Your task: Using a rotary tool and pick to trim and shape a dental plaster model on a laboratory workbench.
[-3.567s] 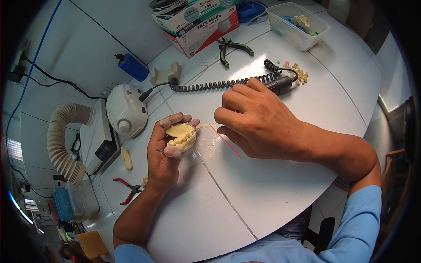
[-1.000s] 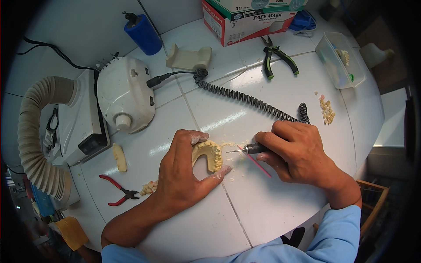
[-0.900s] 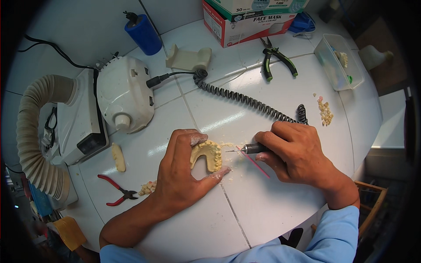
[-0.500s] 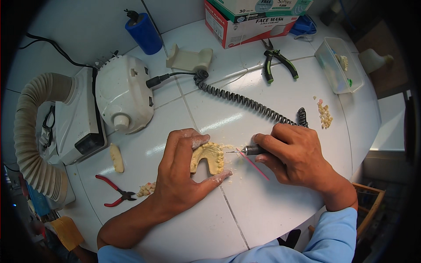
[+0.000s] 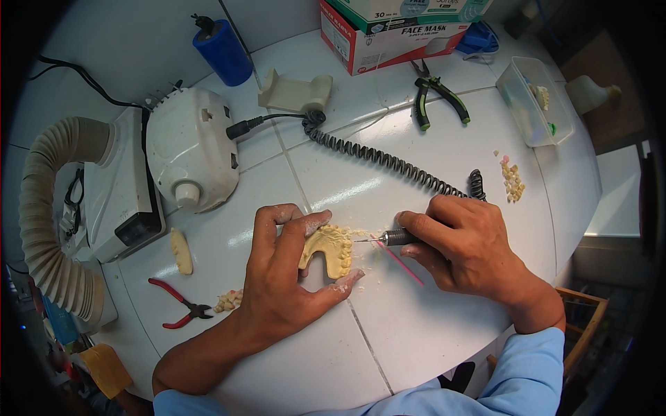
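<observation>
Your half-curled left hand (image 5: 281,263) holds the cream, horseshoe-shaped, plaster-like dental model (image 5: 326,239) flatter than seconds ago. Your right hand (image 5: 461,239), closed around the black cylindrical handpiece (image 5: 399,238), has its thin metal bur (image 5: 366,240) at the teeth, within working reach, contact unclear. Beyond it, a clear plastic box (image 5: 525,123) holds a cream toothed piece (image 5: 542,96).
</observation>
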`<state>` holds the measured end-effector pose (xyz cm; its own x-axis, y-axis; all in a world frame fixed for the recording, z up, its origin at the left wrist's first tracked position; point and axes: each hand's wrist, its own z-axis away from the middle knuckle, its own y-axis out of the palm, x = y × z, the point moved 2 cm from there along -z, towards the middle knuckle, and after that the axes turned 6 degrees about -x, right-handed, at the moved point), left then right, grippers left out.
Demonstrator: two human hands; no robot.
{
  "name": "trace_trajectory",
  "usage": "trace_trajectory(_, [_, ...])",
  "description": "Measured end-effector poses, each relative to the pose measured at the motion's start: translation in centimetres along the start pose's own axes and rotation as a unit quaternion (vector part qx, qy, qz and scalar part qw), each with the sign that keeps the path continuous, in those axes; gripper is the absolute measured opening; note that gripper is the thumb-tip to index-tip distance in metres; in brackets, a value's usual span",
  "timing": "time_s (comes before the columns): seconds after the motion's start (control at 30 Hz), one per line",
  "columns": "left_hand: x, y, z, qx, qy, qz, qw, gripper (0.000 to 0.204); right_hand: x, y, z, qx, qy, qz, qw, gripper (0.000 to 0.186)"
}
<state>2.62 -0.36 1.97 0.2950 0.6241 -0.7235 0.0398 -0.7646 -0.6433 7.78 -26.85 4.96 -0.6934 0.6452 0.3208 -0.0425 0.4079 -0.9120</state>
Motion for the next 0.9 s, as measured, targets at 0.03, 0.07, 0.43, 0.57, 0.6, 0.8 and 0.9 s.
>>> trace_trajectory(0.03, [0.18,0.13,0.06,-0.004,0.006,-0.002,1.000,0.078,0.01,-0.04,0.02,-0.001,0.000,0.000,1.000,0.025])
trace_trajectory(0.07, [0.24,0.17,0.10,-0.008,0.012,-0.005,1.000,0.077,0.03,-0.09,0.04,-0.001,0.000,0.000,1.000,0.025])
trace_trajectory(0.43, [0.06,0.00,0.03,-0.010,0.052,-0.010,0.999,0.077,-0.03,-0.09,0.10,0.001,0.001,-0.004,1.000,0.025])
trace_trajectory(0.57, [0.15,0.02,0.17,-0.021,0.060,0.002,0.998,0.074,-0.35,-0.07,0.05,0.003,-0.007,0.000,1.000,0.027])
trace_trajectory(0.6, [0.14,0.02,0.17,-0.020,0.060,0.001,0.998,0.074,-0.39,-0.10,0.03,0.008,-0.011,0.005,1.000,0.031])
trace_trajectory(0.8, [0.05,-0.10,-0.22,-0.012,0.093,-0.001,0.996,0.072,-0.32,-0.05,0.03,-0.007,-0.020,0.010,1.000,0.036])
trace_trajectory(0.9, [0.03,-0.08,-0.29,-0.005,0.084,0.013,0.996,0.074,-0.36,0.10,0.02,-0.015,-0.023,0.003,1.000,0.037])
